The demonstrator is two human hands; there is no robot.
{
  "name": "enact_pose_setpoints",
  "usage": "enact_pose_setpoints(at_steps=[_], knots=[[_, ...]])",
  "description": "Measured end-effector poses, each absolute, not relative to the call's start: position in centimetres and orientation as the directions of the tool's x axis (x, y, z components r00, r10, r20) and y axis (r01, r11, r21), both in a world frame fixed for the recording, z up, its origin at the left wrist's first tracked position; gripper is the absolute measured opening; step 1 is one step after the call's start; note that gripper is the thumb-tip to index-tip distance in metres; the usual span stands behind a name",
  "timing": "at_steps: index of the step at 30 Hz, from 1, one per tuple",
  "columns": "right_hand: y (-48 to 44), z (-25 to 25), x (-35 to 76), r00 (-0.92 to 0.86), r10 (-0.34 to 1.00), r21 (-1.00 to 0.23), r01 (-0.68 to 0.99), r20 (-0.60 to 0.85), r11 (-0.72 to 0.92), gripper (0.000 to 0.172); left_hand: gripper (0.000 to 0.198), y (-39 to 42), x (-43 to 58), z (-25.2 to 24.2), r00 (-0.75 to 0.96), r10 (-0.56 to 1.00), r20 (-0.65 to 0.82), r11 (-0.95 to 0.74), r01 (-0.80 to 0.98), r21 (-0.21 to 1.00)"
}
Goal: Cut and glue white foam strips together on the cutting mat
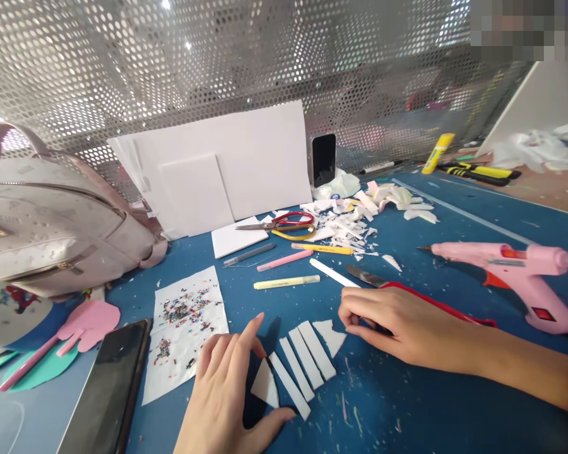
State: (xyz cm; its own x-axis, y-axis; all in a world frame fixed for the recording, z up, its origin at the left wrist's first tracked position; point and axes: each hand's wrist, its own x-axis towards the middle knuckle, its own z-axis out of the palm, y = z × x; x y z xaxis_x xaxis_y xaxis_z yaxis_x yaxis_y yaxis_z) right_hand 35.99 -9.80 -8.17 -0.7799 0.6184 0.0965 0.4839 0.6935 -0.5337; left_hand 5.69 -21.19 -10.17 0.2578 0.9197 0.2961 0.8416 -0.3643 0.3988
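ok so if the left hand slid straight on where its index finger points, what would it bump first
Probably the pale yellow marker, lying ahead of the left hand, though depth is hard to judge.

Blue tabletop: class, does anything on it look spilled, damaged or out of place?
Yes. Ragged, mostly white scraps lie heaped and scattered right of the red-and-gold-handled metal scissors, looking like uncollected waste. Nearer, the flat white piece closest to the right hand has a jagged edge, odd beside the straight white strips.
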Motion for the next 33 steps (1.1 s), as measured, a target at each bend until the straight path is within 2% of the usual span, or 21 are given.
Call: enact_pose_setpoints(at_steps=[5, 7, 9, 13, 15, 23, 28, 33], knots=[[-9.8, -8.4, 36.0, -0.782, 0.619, -0.542, 0.489, 0.073, 0.683, 0.016, 0.103, -21.0, 6.0, -10.1, 0.253, 0.914, 0.318, -0.359, 0.870, 0.339], [-9.8, -8.4, 36.0, -0.784, 0.617, -0.540, 0.489, 0.073, 0.685, 0.016, 0.112, -20.8, 6.4, -10.0, 0.302, 0.892, 0.336, -0.403, 0.868, 0.289], [-9.8, -8.3, 35.9, -0.785, 0.615, -0.534, 0.487, 0.079, 0.691, 0.016, 0.111, -20.7, 6.8, -9.9, 0.356, 0.866, 0.352, -0.456, 0.852, 0.259], [-9.8, -8.2, 35.9, -0.784, 0.614, -0.537, 0.482, 0.088, 0.692, 0.017, 0.090, -20.7, 7.5, -9.6, 0.318, 0.873, 0.371, -0.437, 0.847, 0.303], [-9.8, -8.2, 36.0, -0.784, 0.613, -0.548, 0.473, 0.096, 0.690, 0.016, 0.087, -20.8, 7.6, -9.7, 0.303, 0.879, 0.369, -0.428, 0.842, 0.330], [-9.6, -8.0, 36.1, -0.787, 0.613, -0.545, 0.481, 0.078, 0.687, 0.014, 0.086, -21.0, 7.3, -10.1, 0.281, 0.901, 0.331, -0.402, 0.830, 0.387], [-9.6, -7.9, 36.3, -0.790, 0.611, -0.552, 0.485, 0.057, 0.678, 0.013, 0.097, -21.1, 6.5, -9.8, 0.264, 0.921, 0.286, -0.365, 0.841, 0.400], [-9.6, -8.0, 36.4, -0.793, 0.607, -0.554, 0.484, 0.049, 0.678, 0.013, 0.091, -21.2, 5.5, -10.0, 0.236, 0.932, 0.275, -0.340, 0.835, 0.434]])
